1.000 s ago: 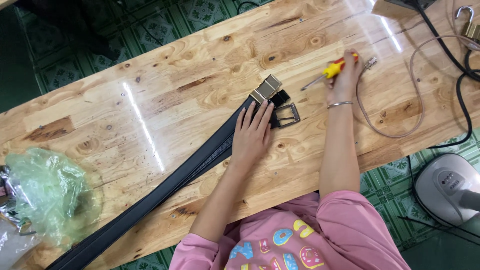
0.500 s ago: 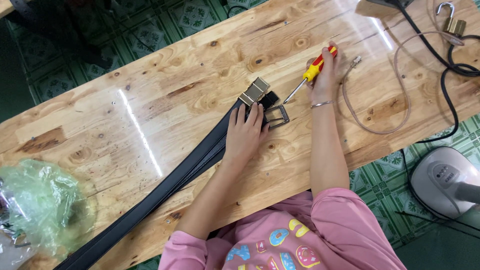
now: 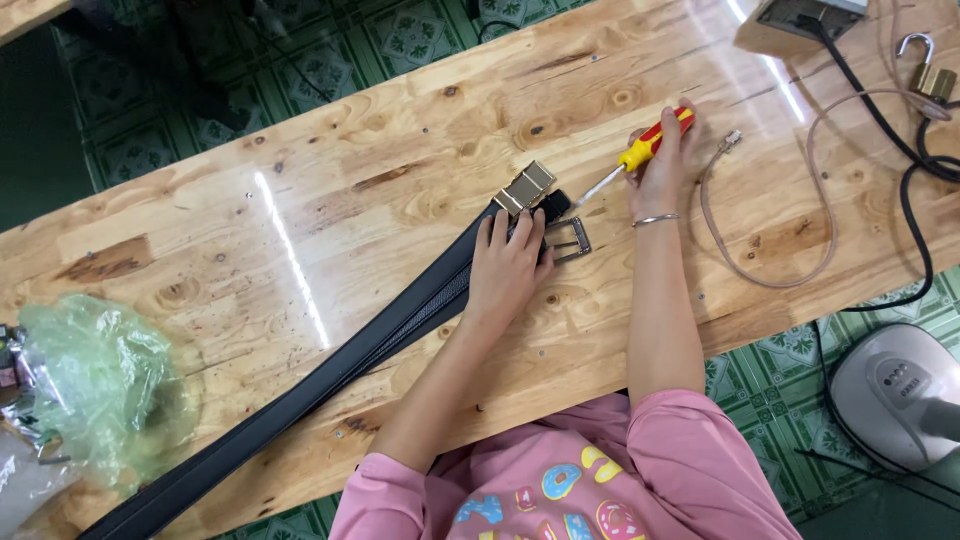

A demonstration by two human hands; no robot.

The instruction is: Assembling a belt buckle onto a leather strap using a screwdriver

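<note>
A long black belt (image 3: 330, 375) lies slantwise across the wooden table (image 3: 330, 170), from the lower left up to the middle. Its end carries a gold-coloured buckle (image 3: 525, 187), and a grey metal frame buckle (image 3: 568, 238) lies beside it. My left hand (image 3: 508, 268) presses flat on the belt end, fingers next to both buckles. My right hand (image 3: 662, 170) grips a screwdriver (image 3: 640, 152) with a red and yellow handle. Its metal tip points down-left toward the buckles.
A crumpled green plastic bag (image 3: 100, 385) sits at the table's left end. A thin pinkish cable (image 3: 790, 270) loops right of my right arm, a black cable (image 3: 905, 180) beyond it. A brass padlock (image 3: 930, 75) and a box (image 3: 790, 25) lie at the far right. A grey appliance (image 3: 895, 395) stands on the green tiled floor.
My right hand has lifted the screwdriver off the table and turned its tip toward the buckles. My left hand has stayed on the belt end.
</note>
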